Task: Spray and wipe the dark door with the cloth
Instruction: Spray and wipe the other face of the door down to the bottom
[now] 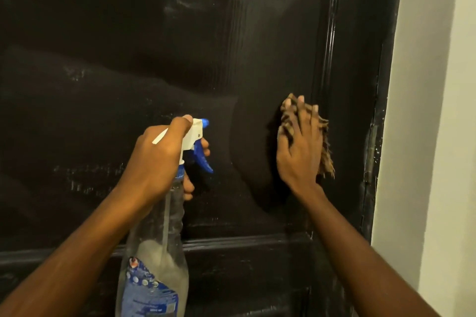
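The dark door fills most of the view, glossy black with faint wet streaks. My left hand grips the neck of a clear spray bottle with a white head and blue trigger, its nozzle aimed at the door. A finger lies by the trigger. My right hand presses a brown, patterned cloth flat against the door's right part, fingers straight and spread over it. Most of the cloth is hidden under the hand.
A raised moulding crosses the door below my hands. The door's frame edge runs down the right side, with chipped paint. Beyond it stands a pale wall.
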